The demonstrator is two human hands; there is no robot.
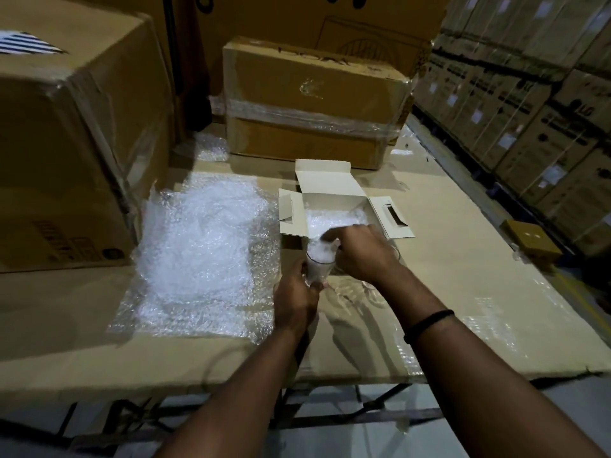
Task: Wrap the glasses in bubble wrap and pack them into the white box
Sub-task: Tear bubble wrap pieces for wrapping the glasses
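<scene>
A clear drinking glass [318, 264] stands just in front of the open white box [334, 206], its mouth stuffed with white bubble wrap. The left hand [295, 297] is wrapped around the glass's lower part, holding it upright. The right hand [358, 252] sits at the rim, fingers pinched together on the stuffing. More bubble wrap lines the inside of the box. A crumpled pile of bubble wrap [201, 246] lies left of the box on the cardboard surface [463, 276]. A dark band [426, 323] circles the right wrist.
</scene>
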